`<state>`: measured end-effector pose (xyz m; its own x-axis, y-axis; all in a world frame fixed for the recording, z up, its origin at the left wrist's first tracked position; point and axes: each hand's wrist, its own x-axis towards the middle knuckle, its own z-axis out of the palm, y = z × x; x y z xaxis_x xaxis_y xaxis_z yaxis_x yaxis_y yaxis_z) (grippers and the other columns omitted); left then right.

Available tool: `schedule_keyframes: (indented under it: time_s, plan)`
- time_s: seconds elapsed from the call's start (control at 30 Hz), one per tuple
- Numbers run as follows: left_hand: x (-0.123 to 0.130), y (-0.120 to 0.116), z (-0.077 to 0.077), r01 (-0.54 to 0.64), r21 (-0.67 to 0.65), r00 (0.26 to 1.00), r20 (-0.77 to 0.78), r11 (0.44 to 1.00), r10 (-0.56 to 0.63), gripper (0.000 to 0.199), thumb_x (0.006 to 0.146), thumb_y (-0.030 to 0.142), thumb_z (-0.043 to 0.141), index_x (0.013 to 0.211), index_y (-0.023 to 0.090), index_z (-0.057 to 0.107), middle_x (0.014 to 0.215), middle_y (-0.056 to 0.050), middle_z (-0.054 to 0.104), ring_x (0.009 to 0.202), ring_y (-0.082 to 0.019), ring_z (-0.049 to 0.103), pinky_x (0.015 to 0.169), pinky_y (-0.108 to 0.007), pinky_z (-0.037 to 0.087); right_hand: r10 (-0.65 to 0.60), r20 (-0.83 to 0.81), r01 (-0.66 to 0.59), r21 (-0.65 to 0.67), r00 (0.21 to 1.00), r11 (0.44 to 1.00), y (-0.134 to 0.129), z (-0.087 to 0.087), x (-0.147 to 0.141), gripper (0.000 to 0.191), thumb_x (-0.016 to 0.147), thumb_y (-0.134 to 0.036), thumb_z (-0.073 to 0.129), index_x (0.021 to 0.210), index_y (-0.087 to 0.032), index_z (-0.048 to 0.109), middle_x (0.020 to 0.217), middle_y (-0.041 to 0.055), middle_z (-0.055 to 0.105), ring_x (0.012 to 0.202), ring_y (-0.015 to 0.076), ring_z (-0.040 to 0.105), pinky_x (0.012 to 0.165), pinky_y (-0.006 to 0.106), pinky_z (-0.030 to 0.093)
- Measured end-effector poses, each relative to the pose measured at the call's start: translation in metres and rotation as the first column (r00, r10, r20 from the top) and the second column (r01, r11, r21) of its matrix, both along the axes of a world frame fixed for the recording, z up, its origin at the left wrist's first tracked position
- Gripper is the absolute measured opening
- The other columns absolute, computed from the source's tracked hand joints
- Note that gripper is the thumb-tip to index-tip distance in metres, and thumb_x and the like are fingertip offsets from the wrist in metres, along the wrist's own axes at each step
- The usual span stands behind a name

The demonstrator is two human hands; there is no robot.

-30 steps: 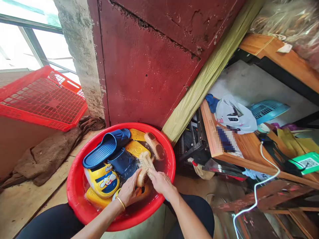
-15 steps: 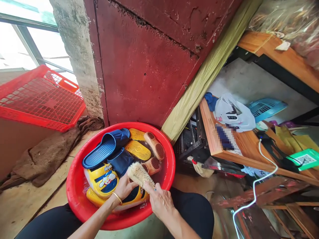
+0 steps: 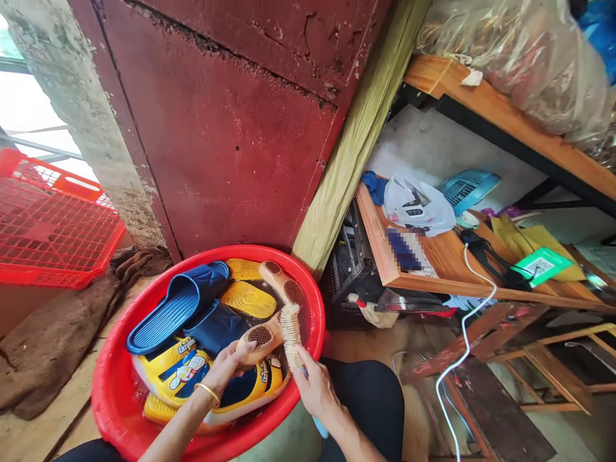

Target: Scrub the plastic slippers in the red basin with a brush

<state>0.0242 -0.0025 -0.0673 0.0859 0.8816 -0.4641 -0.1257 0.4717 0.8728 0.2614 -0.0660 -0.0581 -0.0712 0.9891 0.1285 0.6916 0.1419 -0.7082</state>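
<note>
My left hand (image 3: 228, 367) is closed on the heel end of a tan slipper (image 3: 264, 338), its sole with brown textured patches turned up. In my right hand (image 3: 315, 388) is a scrub brush (image 3: 291, 337) with pale bristles and a light blue handle. The brush head is against or just over the slipper's far end; contact is hard to tell. Both hands are over a red basin (image 3: 108, 385) of water. Inside lie another tan slipper (image 3: 285, 282), blue slippers (image 3: 166, 317), yellow soles (image 3: 248, 299) and yellow slippers with a cartoon print (image 3: 190, 372).
A dark red door panel (image 3: 231, 147) stands behind the basin. At right is a wooden shelf (image 3: 399, 280) with a plastic bag (image 3: 416, 202) and a blue fan (image 3: 471, 189); a white cable (image 3: 464, 346) hangs down. A red crate (image 3: 52, 224) and brown sacking (image 3: 58, 340) are at left.
My left hand has taken hold of the tan slipper and lifted it toward me. The brush has turned more upright and shifted right. The camera view has swung right.
</note>
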Motion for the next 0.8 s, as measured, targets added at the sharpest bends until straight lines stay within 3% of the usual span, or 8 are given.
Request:
schedule_keyframes:
  time_s: [0.07,0.17,0.3,0.37,0.47,0.6,0.7,0.8]
  plan:
    - [-0.002,-0.002,0.004,-0.011,0.027,1.000,0.005,1.000,0.011,0.062,0.065,0.059,0.078,0.108,0.015,0.070,0.076,-0.001,0.070,0.065,-0.015,0.059,0.053,-0.024,0.041,-0.068,-0.108,0.068,-0.007,0.992,0.998,0.001,-0.005,-0.005,0.048,0.098,-0.039,0.050,0.142,-0.023,0.059,0.126,0.0094,0.072,0.110,0.0246,0.070,0.096,0.035,0.057]
    - [-0.007,-0.010,0.022,-0.044,0.074,0.998,0.046,0.996,0.041,0.064,0.063,0.052,0.082,0.116,0.018,0.069,0.094,-0.005,0.077,0.085,-0.022,0.068,0.066,-0.028,0.051,-0.215,-0.298,0.200,-0.080,0.930,0.977,0.001,-0.011,-0.006,0.056,0.098,-0.052,0.049,0.142,-0.019,0.058,0.098,0.0084,0.075,0.080,0.0212,0.073,0.067,0.029,0.063]
    - [-0.017,-0.022,0.053,-0.005,0.137,0.987,0.162,0.991,-0.017,0.071,0.061,0.047,0.086,0.125,0.020,0.068,0.108,-0.008,0.078,0.107,-0.034,0.070,0.094,-0.042,0.056,-0.300,-0.466,0.260,-0.149,0.832,0.954,0.001,-0.019,-0.004,0.065,0.094,-0.063,0.050,0.139,-0.017,0.058,0.081,0.0050,0.070,0.059,0.0174,0.066,0.044,0.024,0.054]
    - [-0.025,-0.026,0.063,0.017,0.151,0.986,0.160,0.988,-0.041,0.074,0.059,0.047,0.086,0.127,0.024,0.067,0.111,-0.007,0.078,0.112,-0.037,0.068,0.097,-0.045,0.056,-0.312,-0.504,0.263,-0.168,0.806,0.950,0.001,-0.023,-0.004,0.066,0.091,-0.065,0.053,0.137,-0.018,0.059,0.080,0.0046,0.068,0.054,0.0166,0.063,0.039,0.023,0.050]
    - [-0.041,-0.026,0.068,0.002,0.200,0.991,0.134,0.980,-0.030,0.080,0.058,0.048,0.087,0.132,0.027,0.064,0.119,-0.007,0.077,0.119,-0.038,0.065,0.098,-0.044,0.057,-0.319,-0.530,0.257,-0.190,0.785,0.948,0.001,-0.026,-0.004,0.066,0.089,-0.066,0.055,0.136,-0.020,0.060,0.081,0.0049,0.068,0.053,0.0162,0.062,0.035,0.022,0.047]
    - [-0.055,-0.016,0.065,-0.069,0.313,0.997,0.007,0.947,0.071,0.086,0.051,0.044,0.090,0.131,0.025,0.065,0.122,-0.008,0.075,0.129,-0.039,0.059,0.106,-0.043,0.051,-0.324,-0.539,0.264,-0.187,0.778,0.946,0.002,-0.025,-0.004,0.065,0.089,-0.064,0.057,0.137,-0.020,0.060,0.082,0.0049,0.069,0.059,0.0179,0.065,0.038,0.022,0.049]
    - [-0.054,-0.012,0.058,-0.079,0.318,0.991,-0.075,0.945,0.108,0.083,0.052,0.047,0.089,0.128,0.023,0.066,0.121,-0.008,0.076,0.125,-0.038,0.061,0.104,-0.041,0.052,-0.308,-0.533,0.268,-0.153,0.788,0.951,0.003,-0.023,-0.003,0.061,0.090,-0.061,0.058,0.136,-0.020,0.061,0.087,0.0057,0.070,0.070,0.0195,0.068,0.050,0.025,0.057]
    - [-0.046,-0.014,0.046,-0.034,0.258,0.989,-0.128,0.966,0.069,0.078,0.057,0.054,0.083,0.127,0.024,0.066,0.109,-0.007,0.079,0.111,-0.036,0.069,0.089,-0.040,0.060,-0.291,-0.510,0.274,-0.110,0.809,0.955,0.002,-0.022,-0.003,0.056,0.094,-0.056,0.055,0.134,-0.018,0.062,0.094,0.0065,0.072,0.078,0.0193,0.070,0.068,0.029,0.061]
